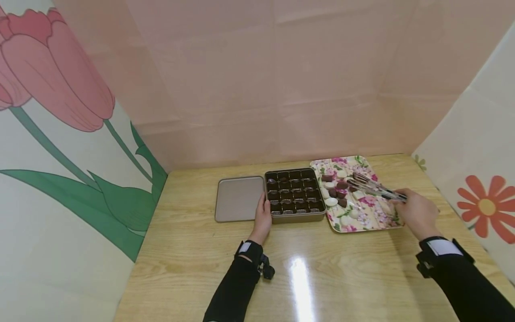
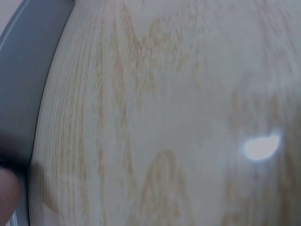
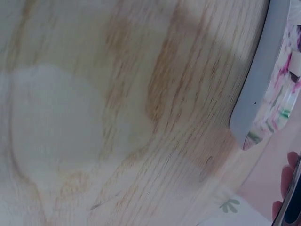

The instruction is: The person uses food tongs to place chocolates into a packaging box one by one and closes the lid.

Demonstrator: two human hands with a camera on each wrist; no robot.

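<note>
My left hand (image 1: 263,219) touches the left side of an open metal tin (image 1: 298,219), its fingers straight along the wall. Inside the tin sits a dark brown divided insert (image 1: 290,200) with rows of square compartments. In my right hand (image 1: 420,213) is a pair of metal tongs (image 1: 376,188), gripped near the end. Their tips reach over a floral tray (image 1: 386,220), close to dark brown chocolate pieces (image 1: 332,192) and white pieces (image 1: 331,202). The right wrist view shows only some fingers (image 3: 285,181) on the handle; the tongs' tips are out of that view.
A flat grey metal lid (image 1: 238,200) lies left of the tin. The tray stands directly right of the tin. A pink backdrop (image 1: 241,89) rises behind the wooden table (image 1: 185,250), with flower-printed panels (image 1: 479,147) at both sides.
</note>
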